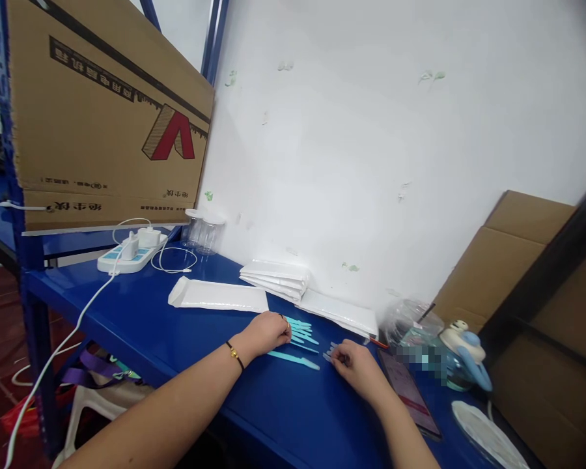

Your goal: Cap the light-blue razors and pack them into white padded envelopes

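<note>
Several slim turquoise plastic tools [297, 329], which look like eyebrow razors, lie fanned out on the blue table. My left hand [266, 332] is closed over their handle ends, and its fingertips hide what they grip. A separate turquoise razor [295, 360] lies just below that hand, pointing right. To the right, my right hand [355, 365] has its fingers bent and pinched together at small clear plastic caps [331, 350]. How many caps it holds is hidden. A white padded envelope [219, 295] lies flat beyond my left hand, its flap end to the left.
White padded envelopes are piled [276, 279] against the wall, with more [342, 311] beside them. A power strip [131, 253] with cables stands at left near lidded clear jars [205, 231]. A tablet or phone [410, 394], a plastic bag [413, 322] and a blue-and-cream object [463, 355] are at right.
</note>
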Demonstrator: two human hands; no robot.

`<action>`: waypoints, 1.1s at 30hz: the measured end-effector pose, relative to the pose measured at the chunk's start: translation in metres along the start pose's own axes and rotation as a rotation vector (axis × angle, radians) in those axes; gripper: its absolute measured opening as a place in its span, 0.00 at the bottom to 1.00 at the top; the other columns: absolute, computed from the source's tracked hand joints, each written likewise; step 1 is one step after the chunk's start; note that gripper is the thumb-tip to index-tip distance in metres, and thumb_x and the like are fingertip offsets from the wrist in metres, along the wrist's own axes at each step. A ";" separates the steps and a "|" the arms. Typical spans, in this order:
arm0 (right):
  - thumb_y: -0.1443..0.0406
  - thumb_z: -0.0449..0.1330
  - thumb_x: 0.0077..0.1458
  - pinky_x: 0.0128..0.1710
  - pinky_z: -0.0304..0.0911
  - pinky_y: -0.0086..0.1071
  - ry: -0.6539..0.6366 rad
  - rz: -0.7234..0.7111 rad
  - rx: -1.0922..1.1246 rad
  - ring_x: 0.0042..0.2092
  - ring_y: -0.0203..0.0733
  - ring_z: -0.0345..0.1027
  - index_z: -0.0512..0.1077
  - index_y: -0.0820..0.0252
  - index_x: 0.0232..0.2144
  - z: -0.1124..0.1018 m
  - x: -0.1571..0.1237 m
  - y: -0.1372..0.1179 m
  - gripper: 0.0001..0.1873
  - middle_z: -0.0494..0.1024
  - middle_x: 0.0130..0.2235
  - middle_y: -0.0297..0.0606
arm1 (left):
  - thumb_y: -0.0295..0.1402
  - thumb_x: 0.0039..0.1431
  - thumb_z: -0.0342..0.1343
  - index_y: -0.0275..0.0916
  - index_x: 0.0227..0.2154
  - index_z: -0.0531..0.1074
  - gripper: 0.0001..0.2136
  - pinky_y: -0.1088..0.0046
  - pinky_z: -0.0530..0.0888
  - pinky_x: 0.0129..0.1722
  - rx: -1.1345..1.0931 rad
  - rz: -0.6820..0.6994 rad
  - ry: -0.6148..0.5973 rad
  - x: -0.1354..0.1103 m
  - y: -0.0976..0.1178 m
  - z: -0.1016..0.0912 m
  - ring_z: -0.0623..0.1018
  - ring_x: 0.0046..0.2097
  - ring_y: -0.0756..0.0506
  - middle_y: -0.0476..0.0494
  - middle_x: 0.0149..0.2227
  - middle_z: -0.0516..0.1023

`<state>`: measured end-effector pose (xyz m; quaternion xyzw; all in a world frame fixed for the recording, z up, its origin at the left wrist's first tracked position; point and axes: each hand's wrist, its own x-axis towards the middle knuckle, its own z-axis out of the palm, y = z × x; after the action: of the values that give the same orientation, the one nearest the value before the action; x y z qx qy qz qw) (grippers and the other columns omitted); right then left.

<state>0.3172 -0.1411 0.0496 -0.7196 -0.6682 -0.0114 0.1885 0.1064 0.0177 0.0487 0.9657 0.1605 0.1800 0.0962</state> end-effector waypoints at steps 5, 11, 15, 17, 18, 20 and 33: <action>0.67 0.53 0.52 0.30 0.57 0.27 -0.025 -0.015 0.035 0.29 0.36 0.64 0.71 0.58 0.25 -0.002 0.001 -0.001 0.08 0.71 0.29 0.34 | 0.28 0.55 0.53 0.41 0.26 0.75 0.07 0.77 0.65 0.33 -0.016 0.020 -0.006 -0.002 0.003 -0.004 0.74 0.32 0.49 0.50 0.29 0.77; 0.67 0.54 0.53 0.31 0.57 0.27 -0.036 -0.023 0.065 0.30 0.36 0.65 0.72 0.57 0.26 -0.002 0.002 -0.007 0.07 0.71 0.30 0.33 | 0.29 0.56 0.53 0.41 0.26 0.75 0.07 0.77 0.65 0.34 -0.030 0.025 -0.015 -0.002 0.005 -0.005 0.74 0.32 0.49 0.50 0.30 0.78; 0.68 0.54 0.53 0.31 0.57 0.27 -0.036 -0.018 0.078 0.31 0.36 0.65 0.72 0.57 0.26 -0.002 0.003 -0.013 0.08 0.72 0.31 0.33 | 0.29 0.55 0.53 0.41 0.27 0.75 0.06 0.78 0.65 0.33 -0.041 0.027 -0.023 -0.001 0.006 -0.005 0.74 0.32 0.49 0.50 0.30 0.78; 0.68 0.54 0.53 0.30 0.57 0.27 -0.041 -0.031 0.088 0.31 0.36 0.66 0.72 0.57 0.26 0.000 0.003 -0.018 0.08 0.72 0.31 0.34 | 0.28 0.55 0.53 0.41 0.27 0.75 0.07 0.78 0.66 0.34 -0.057 0.036 -0.027 -0.001 0.007 -0.003 0.75 0.33 0.49 0.50 0.31 0.78; 0.68 0.54 0.53 0.31 0.57 0.27 -0.042 -0.041 0.096 0.31 0.36 0.66 0.72 0.57 0.26 0.001 0.004 -0.020 0.08 0.72 0.31 0.34 | 0.28 0.55 0.53 0.41 0.27 0.76 0.07 0.78 0.66 0.34 -0.070 0.045 -0.031 -0.001 0.007 -0.002 0.75 0.34 0.48 0.50 0.31 0.78; 0.68 0.54 0.53 0.31 0.57 0.27 -0.042 -0.058 0.109 0.31 0.36 0.66 0.72 0.57 0.26 0.004 0.004 -0.025 0.08 0.72 0.31 0.34 | 0.28 0.55 0.53 0.41 0.28 0.76 0.07 0.78 0.66 0.35 -0.098 0.060 -0.041 -0.001 0.008 0.000 0.75 0.35 0.48 0.49 0.31 0.79; 0.63 0.54 0.52 0.35 0.61 0.32 0.114 0.124 0.085 0.34 0.44 0.69 0.77 0.58 0.27 -0.023 -0.004 0.019 0.11 0.77 0.31 0.39 | 0.32 0.53 0.55 0.43 0.37 0.76 0.08 0.74 0.67 0.37 0.025 -0.140 0.047 -0.002 -0.007 -0.004 0.74 0.38 0.46 0.46 0.36 0.76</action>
<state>0.3401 -0.1525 0.0647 -0.7490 -0.6106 -0.0126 0.2571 0.1010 0.0237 0.0502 0.9487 0.2319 0.1936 0.0928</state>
